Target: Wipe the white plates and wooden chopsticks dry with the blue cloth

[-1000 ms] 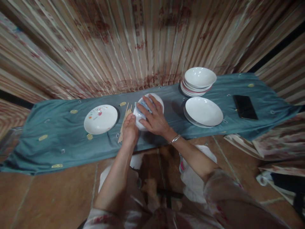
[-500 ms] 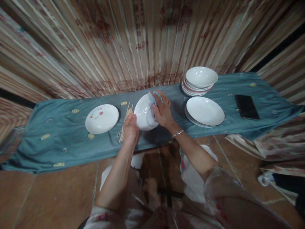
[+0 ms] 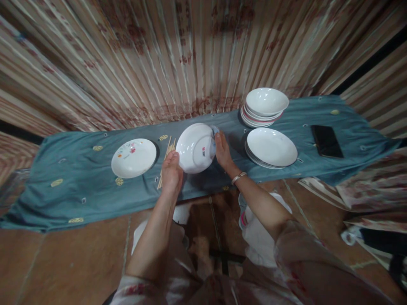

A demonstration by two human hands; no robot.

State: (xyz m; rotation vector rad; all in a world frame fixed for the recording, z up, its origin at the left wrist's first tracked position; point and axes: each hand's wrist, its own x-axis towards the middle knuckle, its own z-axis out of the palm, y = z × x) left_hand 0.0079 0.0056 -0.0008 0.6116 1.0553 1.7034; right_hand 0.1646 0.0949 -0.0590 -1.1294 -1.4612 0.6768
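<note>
While tilted above the blue cloth's [image 3: 79, 186] near edge, white bowl [image 3: 194, 147] clamped by left hand [image 3: 171, 171]; right hand [image 3: 222, 153] pressing rag [image 3: 215, 131] against rim.

Tilted bowl [image 3: 194, 148] (both hands' grip)

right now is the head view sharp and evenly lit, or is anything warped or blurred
Head view: dim, warm light; strong wide-angle warp fans the striped curtain and bows the blue cloth; the white bowl between left hand and right hand is fairly sharp; edges smear.
</note>
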